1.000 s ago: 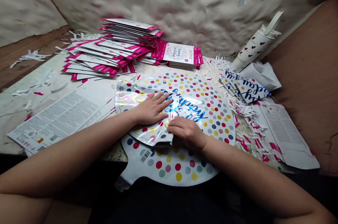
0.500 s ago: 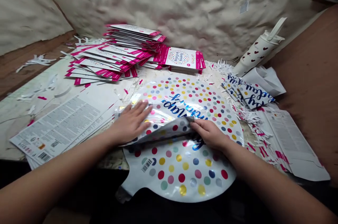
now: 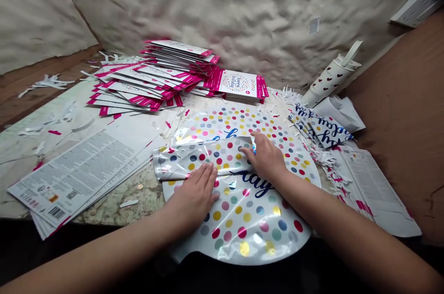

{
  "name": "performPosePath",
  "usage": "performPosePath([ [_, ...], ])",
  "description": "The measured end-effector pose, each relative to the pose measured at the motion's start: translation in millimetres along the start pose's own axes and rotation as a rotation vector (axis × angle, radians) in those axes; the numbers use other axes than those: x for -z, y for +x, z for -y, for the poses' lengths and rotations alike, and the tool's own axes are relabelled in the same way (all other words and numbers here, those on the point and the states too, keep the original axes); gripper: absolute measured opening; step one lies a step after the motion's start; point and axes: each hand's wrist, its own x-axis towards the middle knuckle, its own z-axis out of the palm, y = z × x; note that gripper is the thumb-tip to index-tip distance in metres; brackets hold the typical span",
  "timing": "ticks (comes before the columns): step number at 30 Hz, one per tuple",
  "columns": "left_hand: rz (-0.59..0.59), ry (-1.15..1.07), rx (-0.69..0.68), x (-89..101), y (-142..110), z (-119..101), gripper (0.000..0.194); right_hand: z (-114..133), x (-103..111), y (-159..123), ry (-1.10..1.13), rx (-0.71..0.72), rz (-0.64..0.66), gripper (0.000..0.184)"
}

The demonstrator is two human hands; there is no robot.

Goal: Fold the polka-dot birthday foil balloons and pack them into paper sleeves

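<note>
A flat foil balloon (image 3: 243, 220), white with coloured dots and blue lettering, lies across the table's front edge. On top of it rests a second dotted foil balloon (image 3: 197, 157), folded into a long strip. My left hand (image 3: 197, 192) is laid flat, fingers stretched, its fingertips on the strip's lower edge. At the strip's right end is my right hand (image 3: 267, 155), thumb and forefinger apart, touching that end. The other fingers of the right hand are partly hidden.
Pink-edged packets (image 3: 149, 76) are piled at the back, with a smaller stack (image 3: 241, 85) beside them. Printed card sleeves (image 3: 76, 169) lie left. Folded balloons (image 3: 329, 131), a heart-patterned tumbler (image 3: 328, 82) and an opened card sleeve (image 3: 378, 183) are right, among paper shreds (image 3: 333, 164).
The upper balloon's raised flap has been folded down into a flat strip. My left hand has moved right and nearer to me; my right hand has shifted slightly away and loosened its pinch.
</note>
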Motion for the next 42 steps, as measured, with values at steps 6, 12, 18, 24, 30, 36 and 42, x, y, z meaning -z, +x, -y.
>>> performPosePath([
  [6,-0.03,-0.011,-0.018,1.5,-1,8,0.051,14,-6,-24,-0.372,0.649,0.024,0.031],
  [12,0.004,0.058,0.114,19.4,12,10,0.05,10,-6,-46,-0.161,0.867,-0.091,0.027],
  [18,-0.076,-0.146,-0.121,14.3,30,11,0.052,-36,-17,-88,0.204,0.094,-0.316,0.087],
  [24,0.144,-0.271,-0.546,13.4,51,-7,0.064,-64,-6,-102,0.105,0.337,-0.292,0.09],
  [30,0.13,-0.266,-0.662,10.3,43,-3,0.058,-57,16,-91,0.0,0.81,0.107,0.048],
  [36,0.034,-0.588,-0.185,19.0,36,2,0.024,-50,18,-72,0.516,0.079,0.369,0.013],
  [42,0.634,-1.028,0.66,42.9,87,7,0.03,-46,30,-34,0.544,-0.48,0.459,0.033],
])
